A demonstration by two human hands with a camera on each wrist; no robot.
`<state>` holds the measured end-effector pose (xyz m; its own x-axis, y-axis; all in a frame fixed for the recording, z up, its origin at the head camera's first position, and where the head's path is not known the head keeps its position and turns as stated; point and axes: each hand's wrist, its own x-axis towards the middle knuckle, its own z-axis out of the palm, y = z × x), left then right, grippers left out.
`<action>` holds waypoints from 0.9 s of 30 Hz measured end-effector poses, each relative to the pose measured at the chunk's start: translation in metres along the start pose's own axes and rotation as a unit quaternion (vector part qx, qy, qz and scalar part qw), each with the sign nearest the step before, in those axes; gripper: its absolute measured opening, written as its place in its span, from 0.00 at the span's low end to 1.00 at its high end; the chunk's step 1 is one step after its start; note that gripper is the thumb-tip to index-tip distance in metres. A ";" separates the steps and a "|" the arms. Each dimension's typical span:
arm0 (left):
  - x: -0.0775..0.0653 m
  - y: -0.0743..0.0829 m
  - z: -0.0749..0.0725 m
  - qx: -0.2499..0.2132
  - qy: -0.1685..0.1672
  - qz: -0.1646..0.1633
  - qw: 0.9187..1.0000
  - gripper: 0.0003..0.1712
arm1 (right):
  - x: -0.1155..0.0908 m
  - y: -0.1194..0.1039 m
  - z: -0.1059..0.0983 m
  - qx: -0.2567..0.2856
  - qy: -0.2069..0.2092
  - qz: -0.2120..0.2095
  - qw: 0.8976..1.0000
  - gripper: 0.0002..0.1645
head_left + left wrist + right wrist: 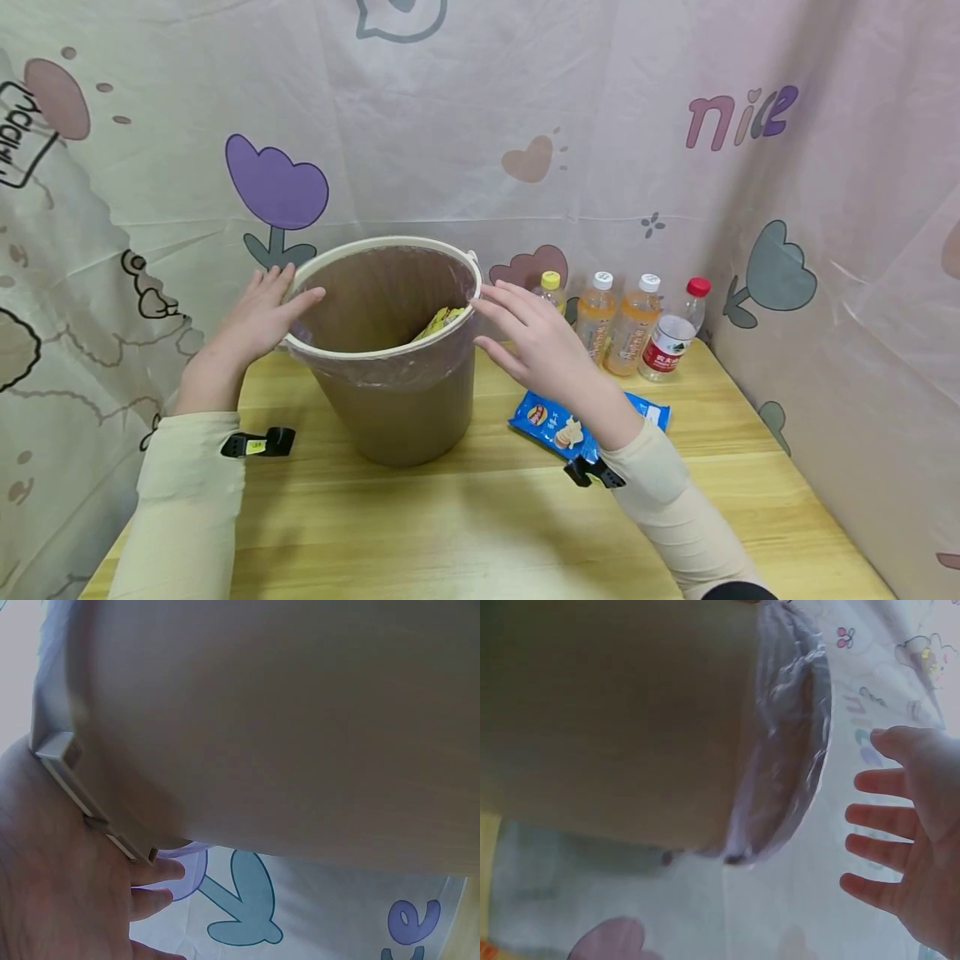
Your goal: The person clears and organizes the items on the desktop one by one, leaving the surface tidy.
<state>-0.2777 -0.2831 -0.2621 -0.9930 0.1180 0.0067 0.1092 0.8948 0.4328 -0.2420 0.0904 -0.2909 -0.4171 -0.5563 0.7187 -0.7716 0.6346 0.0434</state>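
A brown trash bin (397, 417) with a cream rim and a clear plastic liner (375, 372) stands on the table. Inside it, part of a yellow packet (440, 322) shows. My left hand (262, 317) rests on the bin's left rim, fingers extended and thumb over the edge; the left wrist view has the palm against the rim's outer side. Beside the right rim is my right hand (536, 337), holding nothing. In the right wrist view, the right hand (922, 832) has its fingers spread, apart from the bin.
Several bottles stand at the back right: one yellow-capped (551, 287), two with orange drink (596, 317), and a red-capped one (671, 337). A blue snack packet (547, 421) lies under the right forearm. Printed curtains (420, 125) border the wooden table (390, 533).
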 end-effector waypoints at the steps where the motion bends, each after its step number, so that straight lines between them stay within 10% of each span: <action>1: 0.000 0.000 0.000 0.000 0.001 0.000 1.000 0.53 | -0.006 0.002 0.000 0.001 0.002 0.003 1.000 0.28; 27: -0.001 0.003 -0.002 0.004 0.002 0.002 1.000 0.52 | -0.138 0.050 -0.010 -0.046 -0.126 0.046 0.990 0.39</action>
<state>-0.2764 -0.2814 -0.2595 -0.9927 0.1198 0.0130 0.1139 0.8974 0.4263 -0.2182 0.2039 -0.3812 -0.5997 -0.6025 0.5267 -0.6825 0.7287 0.0565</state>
